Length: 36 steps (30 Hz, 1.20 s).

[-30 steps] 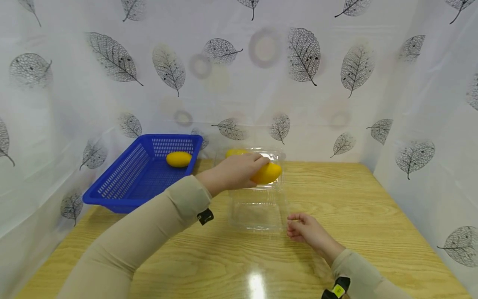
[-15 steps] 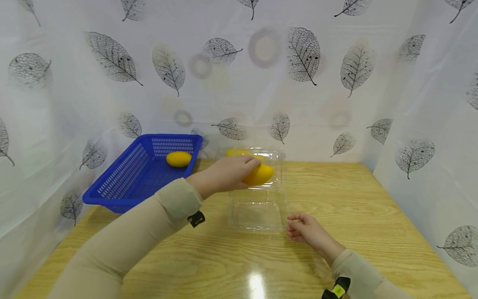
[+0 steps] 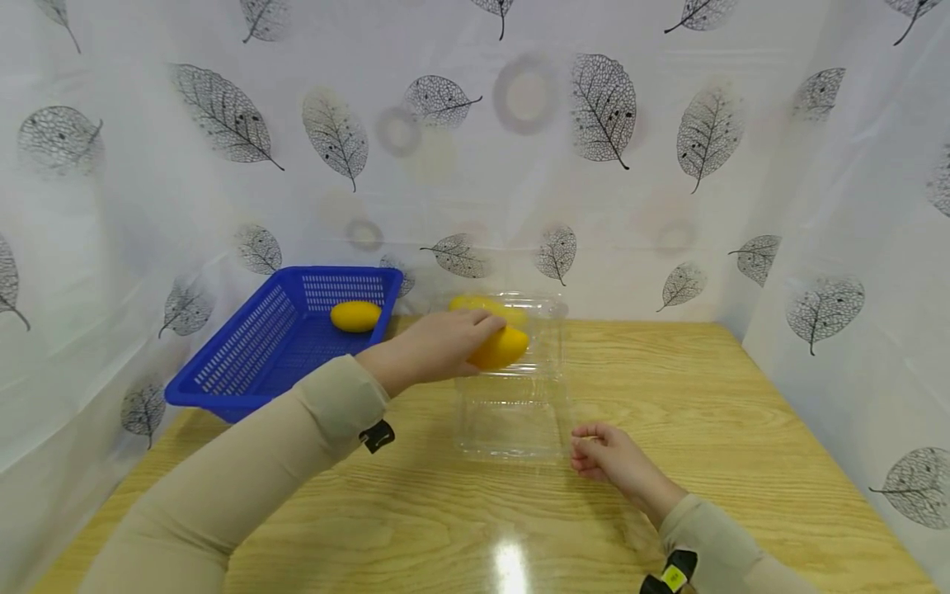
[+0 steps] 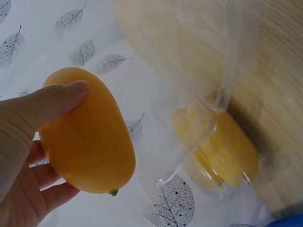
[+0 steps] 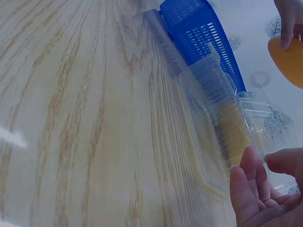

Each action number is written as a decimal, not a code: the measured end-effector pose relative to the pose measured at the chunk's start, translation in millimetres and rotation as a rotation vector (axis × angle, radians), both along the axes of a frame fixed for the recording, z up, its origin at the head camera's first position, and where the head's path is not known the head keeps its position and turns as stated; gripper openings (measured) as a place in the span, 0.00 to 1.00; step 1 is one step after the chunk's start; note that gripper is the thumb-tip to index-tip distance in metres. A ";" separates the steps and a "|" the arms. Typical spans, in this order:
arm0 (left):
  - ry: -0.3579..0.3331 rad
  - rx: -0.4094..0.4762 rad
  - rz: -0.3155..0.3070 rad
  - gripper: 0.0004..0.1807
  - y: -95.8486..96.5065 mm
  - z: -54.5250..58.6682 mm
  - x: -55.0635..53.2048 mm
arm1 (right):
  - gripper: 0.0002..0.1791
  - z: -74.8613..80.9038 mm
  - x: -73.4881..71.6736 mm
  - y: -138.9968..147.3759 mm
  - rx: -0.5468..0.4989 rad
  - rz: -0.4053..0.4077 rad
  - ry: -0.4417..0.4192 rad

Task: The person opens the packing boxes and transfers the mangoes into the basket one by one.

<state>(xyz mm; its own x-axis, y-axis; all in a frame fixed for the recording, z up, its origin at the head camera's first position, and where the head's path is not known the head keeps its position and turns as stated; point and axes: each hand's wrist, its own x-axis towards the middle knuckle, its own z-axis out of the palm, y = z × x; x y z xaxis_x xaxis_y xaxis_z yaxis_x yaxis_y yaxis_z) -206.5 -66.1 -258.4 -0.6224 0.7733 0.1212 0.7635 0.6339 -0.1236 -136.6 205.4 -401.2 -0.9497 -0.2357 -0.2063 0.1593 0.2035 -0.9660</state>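
Observation:
My left hand (image 3: 438, 345) grips a yellow mango (image 3: 500, 348) over the far half of an open clear plastic clamshell box (image 3: 512, 429). In the left wrist view, the thumb lies across the mango's side and a small green stem end shows at its tip. Another yellow mango (image 4: 232, 151) is in the clear box behind it, partly hidden in the head view by the held one. At the box's near right edge, my right hand (image 3: 604, 458) has its fingers curled, with thumb and forefinger pinching the thin clear rim.
A blue plastic basket (image 3: 223, 384) stands at the left, with one yellow mango (image 3: 355, 316) at its far right end. The wooden table (image 3: 690, 388) meets a leaf-print curtain (image 3: 519, 190) at the back and sides.
My left hand has moved a little to the left with the mango, uncovering more of the mango in the box. The right hand stays at the box's edge.

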 end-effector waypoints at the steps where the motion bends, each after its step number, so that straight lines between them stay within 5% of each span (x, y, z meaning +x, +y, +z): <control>1: -0.002 0.000 0.001 0.36 -0.4 0.7 0.5 | 0.22 -0.1 0.1 0.0 0.001 0.000 0.000; 20: -0.007 -0.011 0.037 0.36 -16.8 15.4 6.8 | 0.22 0.7 1.1 -0.2 0.004 0.001 0.009; 36: 0.054 -0.010 0.025 0.35 -33.2 13.6 7.1 | 0.22 1.7 1.7 0.4 0.012 0.016 0.013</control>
